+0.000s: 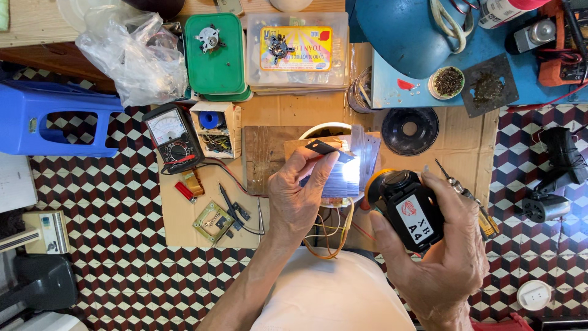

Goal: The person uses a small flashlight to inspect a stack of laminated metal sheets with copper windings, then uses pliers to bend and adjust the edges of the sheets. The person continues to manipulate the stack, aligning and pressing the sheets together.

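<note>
My left hand (298, 195) grips a stack of thin shiny metal plates (339, 175), pinching one dark plate (323, 148) at the top with thumb and fingers. My right hand (442, 245) holds a black coil block with a white label (407, 208), wound with yellow-orange tape on its left side. Coloured wires (327, 236) hang below the two hands. More plates (366, 149) stand fanned behind the stack, over a white bowl (320, 129).
A sheet of cardboard (285, 113) on a chequered floor carries an analogue multimeter (173, 136), a small parts box (214, 129), a wooden board (264, 153), a small transformer (212, 222), a screwdriver (465, 196) and a black ring (410, 130). Blue stool (43, 116) at left.
</note>
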